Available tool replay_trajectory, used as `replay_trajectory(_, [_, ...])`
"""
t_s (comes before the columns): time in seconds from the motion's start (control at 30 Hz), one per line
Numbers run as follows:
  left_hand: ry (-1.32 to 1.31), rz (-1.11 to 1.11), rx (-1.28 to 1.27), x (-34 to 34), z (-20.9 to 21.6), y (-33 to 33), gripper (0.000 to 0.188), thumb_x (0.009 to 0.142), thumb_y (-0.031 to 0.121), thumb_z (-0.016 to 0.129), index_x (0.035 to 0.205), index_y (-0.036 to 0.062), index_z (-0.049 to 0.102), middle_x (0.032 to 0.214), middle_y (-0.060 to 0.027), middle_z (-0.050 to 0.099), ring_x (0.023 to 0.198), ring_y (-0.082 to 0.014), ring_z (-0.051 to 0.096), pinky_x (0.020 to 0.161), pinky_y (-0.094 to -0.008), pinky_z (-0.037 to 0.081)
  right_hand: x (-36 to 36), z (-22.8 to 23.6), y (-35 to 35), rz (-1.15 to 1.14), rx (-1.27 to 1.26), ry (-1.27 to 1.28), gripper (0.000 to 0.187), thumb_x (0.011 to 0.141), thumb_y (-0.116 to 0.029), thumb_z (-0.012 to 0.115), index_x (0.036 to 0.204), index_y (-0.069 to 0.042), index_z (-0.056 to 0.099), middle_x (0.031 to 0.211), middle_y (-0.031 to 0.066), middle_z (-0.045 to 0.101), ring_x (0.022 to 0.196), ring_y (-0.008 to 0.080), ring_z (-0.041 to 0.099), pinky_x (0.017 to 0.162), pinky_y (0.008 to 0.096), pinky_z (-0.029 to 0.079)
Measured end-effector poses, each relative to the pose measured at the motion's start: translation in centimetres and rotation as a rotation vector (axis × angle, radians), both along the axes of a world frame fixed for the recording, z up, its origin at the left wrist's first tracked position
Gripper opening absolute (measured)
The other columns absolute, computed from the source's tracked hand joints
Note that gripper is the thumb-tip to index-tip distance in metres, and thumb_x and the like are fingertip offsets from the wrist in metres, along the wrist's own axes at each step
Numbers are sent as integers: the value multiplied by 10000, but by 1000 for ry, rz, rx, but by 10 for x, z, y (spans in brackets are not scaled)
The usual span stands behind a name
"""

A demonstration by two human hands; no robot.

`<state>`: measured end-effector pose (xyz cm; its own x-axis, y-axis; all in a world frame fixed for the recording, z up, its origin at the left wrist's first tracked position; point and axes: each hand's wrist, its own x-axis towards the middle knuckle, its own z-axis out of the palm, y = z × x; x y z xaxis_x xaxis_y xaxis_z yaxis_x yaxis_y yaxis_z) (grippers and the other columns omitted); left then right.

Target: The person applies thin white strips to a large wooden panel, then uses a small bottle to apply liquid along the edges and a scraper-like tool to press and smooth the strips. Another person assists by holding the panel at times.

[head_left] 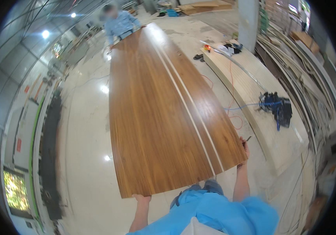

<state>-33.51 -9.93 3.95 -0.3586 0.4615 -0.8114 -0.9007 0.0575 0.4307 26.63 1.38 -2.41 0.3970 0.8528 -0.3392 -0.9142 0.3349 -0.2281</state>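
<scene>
Evidently, left hand (141, 198) and right hand (245, 152) are clasping the panel (152, 105) by lower-frame corners, presumably counterbalancing the upper-left co-worker (120, 24)

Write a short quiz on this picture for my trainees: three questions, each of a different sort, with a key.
1. Multiple choice: how do the two pale stripes run on the brown panel?
A) across its width
B) along its length
C) in a ring

2. True or false: a co-worker stands at the far end of the panel.

3. Short answer: which is nearer the stripes, the camera wearer's left hand or right hand?

Key: 1. B. 2. True. 3. The right hand.
</scene>
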Motion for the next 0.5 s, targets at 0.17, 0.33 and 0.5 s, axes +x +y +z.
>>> replay_trajectory(0.17, [-88,-51,-43,82,33,23,827,1020,762,126,1489,187,490,1484,-88,558,1312,-328,566,1013,-537,524,77,134,5,-2,437,-233,309,1136,-246,437,1132,-19,647,1211,93,685,1340,214,554,1234,406,348])
replay_trajectory(0.33, [-261,-96,-74,169,46,28,793,1034,733,149,1474,178,505,1473,-81,568,1309,-307,560,999,-527,522,142,313,9,65,418,-448,272,1134,-269,457,987,-87,596,979,42,618,1110,164,625,1050,364,484])
replay_trajectory(0.5, [-386,-159,-266,221,42,41,612,1077,578,286,1448,156,530,1432,-97,597,1290,-314,562,969,-534,528,142,436,14,-195,359,-939,299,1110,-256,507,1283,-38,615,1027,51,688,974,173,668,887,340,560])
